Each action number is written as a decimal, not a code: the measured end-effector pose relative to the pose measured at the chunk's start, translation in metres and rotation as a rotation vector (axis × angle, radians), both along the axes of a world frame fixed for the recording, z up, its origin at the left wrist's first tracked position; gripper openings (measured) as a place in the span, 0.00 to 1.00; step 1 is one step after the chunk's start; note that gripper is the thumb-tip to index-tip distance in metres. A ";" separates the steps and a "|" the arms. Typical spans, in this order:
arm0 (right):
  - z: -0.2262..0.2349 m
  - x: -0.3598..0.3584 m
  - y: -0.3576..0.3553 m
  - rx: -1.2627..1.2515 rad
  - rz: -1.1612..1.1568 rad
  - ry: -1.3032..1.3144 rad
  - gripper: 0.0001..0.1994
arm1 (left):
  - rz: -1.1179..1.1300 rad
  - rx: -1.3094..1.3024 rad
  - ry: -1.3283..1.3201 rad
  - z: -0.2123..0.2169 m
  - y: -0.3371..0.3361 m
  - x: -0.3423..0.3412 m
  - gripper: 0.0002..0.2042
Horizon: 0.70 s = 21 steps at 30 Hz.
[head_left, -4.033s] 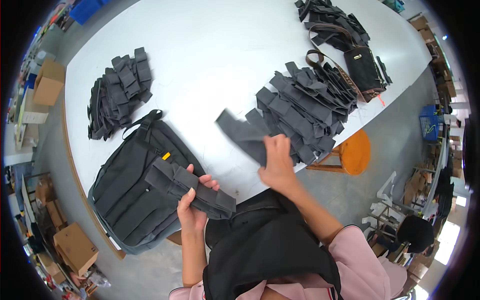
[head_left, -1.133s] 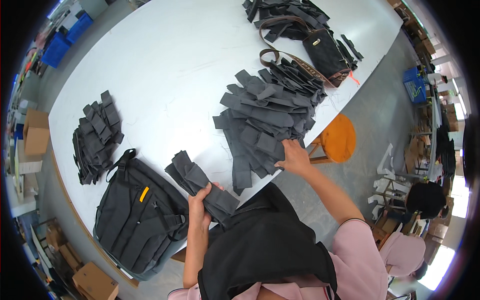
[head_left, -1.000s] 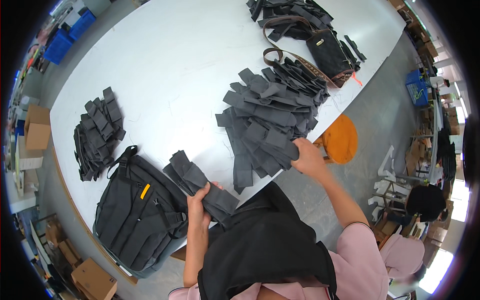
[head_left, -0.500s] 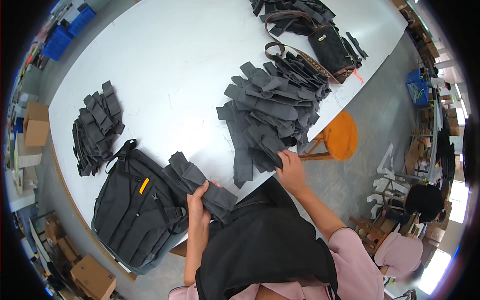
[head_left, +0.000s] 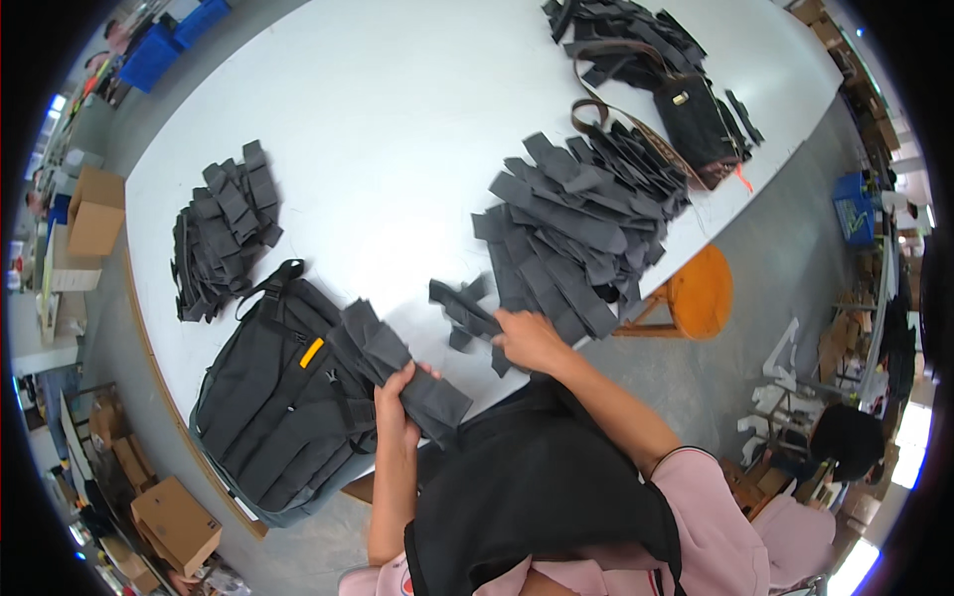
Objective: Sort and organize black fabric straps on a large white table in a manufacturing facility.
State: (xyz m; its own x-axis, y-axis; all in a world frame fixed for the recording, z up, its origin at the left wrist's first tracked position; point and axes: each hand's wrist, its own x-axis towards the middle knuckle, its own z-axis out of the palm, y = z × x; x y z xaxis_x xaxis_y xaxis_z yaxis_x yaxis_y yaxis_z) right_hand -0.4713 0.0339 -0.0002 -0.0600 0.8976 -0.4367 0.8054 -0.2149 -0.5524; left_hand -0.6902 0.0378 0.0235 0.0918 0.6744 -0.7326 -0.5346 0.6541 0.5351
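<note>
Black backpack (head_left: pixel 278 407) beside L hand (head_left: pixel 396 407), gripped round folded strap bundle (head_left: pixel 402 372), R hand (head_left: pixel 532 340) now pinching loose strap (head_left: pixel 465 310), drawn off big strap pile (head_left: pixel 576 228).

Pink short-sleeved top under what looks like a black apron

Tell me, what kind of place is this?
Probably a bag-making workshop. A long white table carries heaps of cut dark fabric strips, a finished black backpack and a strapped bag; cardboard boxes stand around it.
</note>
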 end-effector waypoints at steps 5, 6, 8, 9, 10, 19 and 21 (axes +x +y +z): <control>0.026 -0.034 -0.005 0.138 -0.210 0.249 0.12 | -0.155 0.048 0.118 -0.005 -0.011 -0.015 0.15; 0.024 -0.049 -0.011 0.079 -0.133 0.156 0.12 | -0.164 0.096 0.055 -0.013 -0.011 -0.008 0.19; 0.039 -0.078 -0.019 -0.056 0.038 0.169 0.15 | -0.222 0.202 0.076 -0.014 -0.017 0.008 0.27; 0.036 -0.083 -0.026 0.039 0.076 0.178 0.17 | -0.236 0.251 0.125 -0.009 -0.013 0.014 0.28; 0.037 -0.080 -0.027 0.035 0.064 0.173 0.17 | -0.274 0.189 0.077 -0.004 -0.007 0.013 0.26; -0.001 0.052 -0.051 0.397 -0.386 -0.349 0.43 | -0.116 0.159 -0.050 0.010 0.017 0.007 0.23; -0.006 0.054 -0.052 0.279 -0.398 -0.384 0.43 | -0.173 0.155 -0.045 0.014 0.018 0.009 0.23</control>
State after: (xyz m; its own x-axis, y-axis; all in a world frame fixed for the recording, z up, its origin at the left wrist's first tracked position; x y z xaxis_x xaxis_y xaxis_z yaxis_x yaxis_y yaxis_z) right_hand -0.4169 -0.0177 -0.0062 0.4174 0.9025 -0.1061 0.8457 -0.4286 -0.3180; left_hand -0.6814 0.0553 0.0371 0.2463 0.7499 -0.6140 -0.4476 0.6499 0.6142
